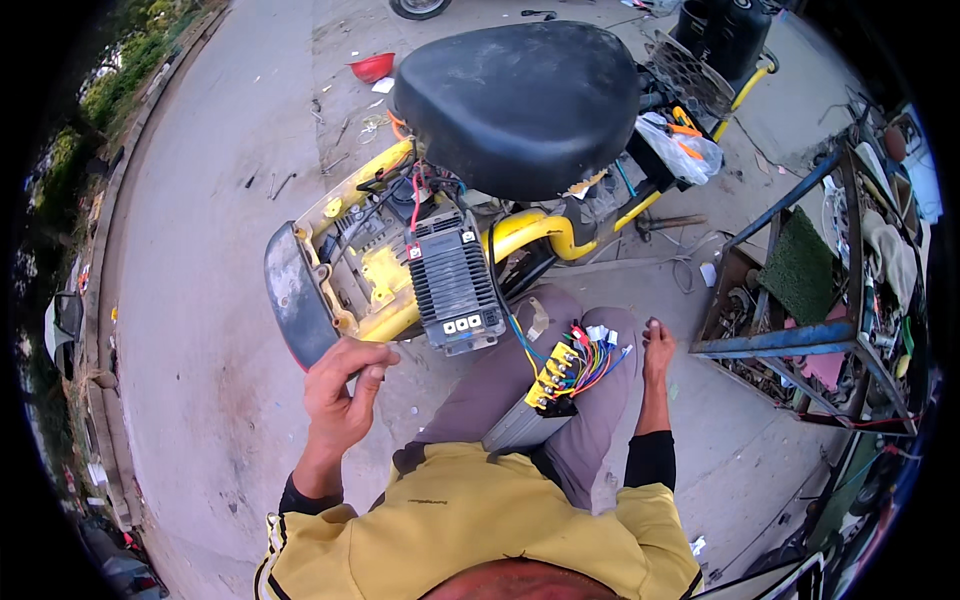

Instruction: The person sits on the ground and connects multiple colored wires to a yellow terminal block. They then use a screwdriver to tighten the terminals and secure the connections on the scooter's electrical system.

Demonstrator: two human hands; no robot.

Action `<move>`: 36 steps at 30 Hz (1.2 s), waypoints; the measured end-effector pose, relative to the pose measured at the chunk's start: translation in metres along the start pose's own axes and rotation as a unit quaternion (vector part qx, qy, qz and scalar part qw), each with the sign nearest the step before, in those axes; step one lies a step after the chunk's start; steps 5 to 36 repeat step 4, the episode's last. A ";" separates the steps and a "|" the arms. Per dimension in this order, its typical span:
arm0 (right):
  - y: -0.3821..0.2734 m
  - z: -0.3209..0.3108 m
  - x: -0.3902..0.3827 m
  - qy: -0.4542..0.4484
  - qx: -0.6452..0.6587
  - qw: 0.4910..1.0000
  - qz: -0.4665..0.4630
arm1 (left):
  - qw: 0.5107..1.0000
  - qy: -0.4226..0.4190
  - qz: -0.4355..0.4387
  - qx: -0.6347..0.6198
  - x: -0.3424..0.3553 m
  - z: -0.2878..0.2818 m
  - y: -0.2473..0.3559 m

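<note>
My left hand [342, 392] is beside the rear end of a yellow scooter frame [392, 322], its thumb and bent fingers apart, with no object visible between them. To the right of my knee, my right hand [657, 350] is curled with fingertips close together; whatever it may hold cannot be made out. A finned black controller [456, 275] with several square terminals rests on the frame. Across my lap lies a silver finned controller [522, 428], with a yellow terminal block [551, 378] and a bundle of coloured wires with plugs [600, 350]. Neither hand touches these controllers.
A large black seat [515, 105] covers the frame's far part. At right stands a rusty blue metal rack [790, 343] full of scrap and a green mat [800, 262]. A red bowl [372, 68], loose tools [283, 186] and a hammer [668, 224] lie on the concrete.
</note>
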State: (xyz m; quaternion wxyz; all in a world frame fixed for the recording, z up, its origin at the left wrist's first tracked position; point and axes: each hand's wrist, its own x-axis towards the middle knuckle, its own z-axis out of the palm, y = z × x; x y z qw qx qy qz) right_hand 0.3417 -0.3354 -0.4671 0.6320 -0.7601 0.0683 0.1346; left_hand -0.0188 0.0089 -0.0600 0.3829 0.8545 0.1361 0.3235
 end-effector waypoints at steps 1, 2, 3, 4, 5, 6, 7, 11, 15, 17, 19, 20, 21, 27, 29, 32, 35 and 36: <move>0.035 0.006 -0.043 0.026 -0.002 0.997 0.067 | 0.998 0.035 -0.042 -0.038 -0.003 0.004 -0.002; 0.113 -0.016 -0.068 -0.032 -0.046 0.996 0.066 | 0.995 0.077 -0.054 -0.039 -0.004 0.006 -0.008; 0.220 -0.084 -0.078 -0.083 -0.063 0.993 0.047 | 0.985 0.127 -0.091 -0.080 -0.013 0.005 -0.031; 0.259 -0.074 -0.098 -0.216 -0.033 0.967 -0.127 | 0.979 0.167 -0.097 -0.068 -0.024 0.002 -0.044; 0.259 -0.074 -0.098 -0.216 -0.033 0.967 -0.127 | 0.979 0.167 -0.097 -0.068 -0.024 0.002 -0.044; 0.259 -0.074 -0.098 -0.216 -0.033 0.967 -0.127 | 0.979 0.167 -0.097 -0.068 -0.024 0.002 -0.044; 0.259 -0.074 -0.098 -0.216 -0.033 0.967 -0.127 | 0.979 0.167 -0.097 -0.068 -0.024 0.002 -0.044; 0.259 -0.074 -0.098 -0.216 -0.033 0.967 -0.127 | 0.979 0.167 -0.097 -0.068 -0.024 0.002 -0.044; 0.259 -0.074 -0.098 -0.216 -0.033 0.967 -0.127 | 0.979 0.167 -0.097 -0.068 -0.024 0.002 -0.044; 0.259 -0.074 -0.098 -0.216 -0.033 0.967 -0.127 | 0.979 0.167 -0.097 -0.068 -0.024 0.002 -0.044; 0.259 -0.074 -0.098 -0.216 -0.033 0.967 -0.127 | 0.979 0.167 -0.097 -0.068 -0.024 0.002 -0.044; 0.259 -0.074 -0.098 -0.216 -0.033 0.967 -0.127 | 0.979 0.167 -0.097 -0.068 -0.024 0.002 -0.044; 0.259 -0.074 -0.098 -0.216 -0.033 0.967 -0.127 | 0.979 0.167 -0.097 -0.068 -0.024 0.002 -0.044; 0.259 -0.074 -0.098 -0.216 -0.033 0.967 -0.127 | 0.979 0.167 -0.097 -0.068 -0.024 0.002 -0.044; 0.259 -0.074 -0.098 -0.216 -0.033 0.967 -0.127 | 0.979 0.167 -0.097 -0.068 -0.024 0.002 -0.044; 0.259 -0.074 -0.098 -0.216 -0.033 0.967 -0.127 | 0.979 0.167 -0.097 -0.068 -0.024 0.002 -0.044; 0.259 -0.074 -0.098 -0.216 -0.033 0.967 -0.127 | 0.979 0.167 -0.097 -0.068 -0.024 0.002 -0.044; 0.259 -0.074 -0.098 -0.216 -0.033 0.967 -0.127 | 0.979 0.167 -0.097 -0.068 -0.024 0.002 -0.044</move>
